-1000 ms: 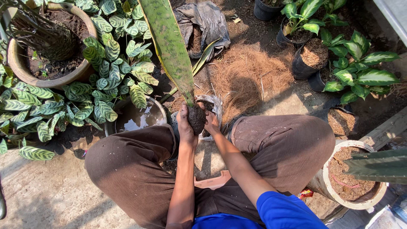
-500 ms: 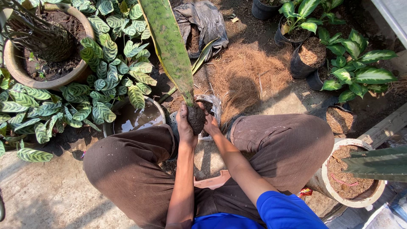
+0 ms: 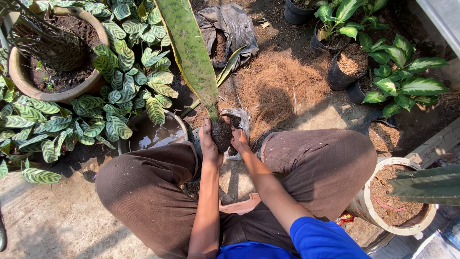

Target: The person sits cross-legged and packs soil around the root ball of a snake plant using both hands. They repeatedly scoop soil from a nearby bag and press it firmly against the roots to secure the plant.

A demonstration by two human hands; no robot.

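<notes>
Root ball (image 3: pixel 222 134) of the long-leaved plant: dark, lumpy, soil-caked, roughly rounded, held low between the person's knees, above a crumpled plastic bag (image 3: pixel 239 120) on the ground. Position against the two earlier frames: unchanged in the grip; the camera has shifted slightly, so pots at the upper edge sit a little differently in view.

Left hand (image 3: pixel 209 144): closed around the left side of the root ball, fingers soiled. Right hand (image 3: pixel 239 142): pressed to the right side, fingers curled on the soil. Both hands keep the same hold as half a second ago.

Leaf (image 3: pixel 189 52): single broad, stiff blade, green with darker mottling and a thin pale margin, rising from the root ball toward the top edge, tilted left. Tilt matches the earlier frames.

Surroundings:
- Coconut fibre pile (image 3: pixel 280 86): dry, tan, stringy, just beyond the bag.
- Water bucket (image 3: pixel 153 134): round, holding murky brown water, beside the left knee.
- Striped-leaf plants (image 3: pixel 120 72): oval leaves, green with pale feathered bands, glossy.
- Clay pot (image 3: pixel 55 52): large, round, terracotta rim, dark soil inside, upper left.
- Black nursery bags (image 3: pixel 347 69): soft plastic, filled with brown husk, upper right, bearing variegated green-and-cream foliage.
- Pale pot (image 3: pixel 400 204): round, fibre-filled, by the right knee.
- Trousers (image 3: pixel 143 192): brown, fine corduroy ribbing.
- Ground: concrete, dusty, sunlit.
</notes>
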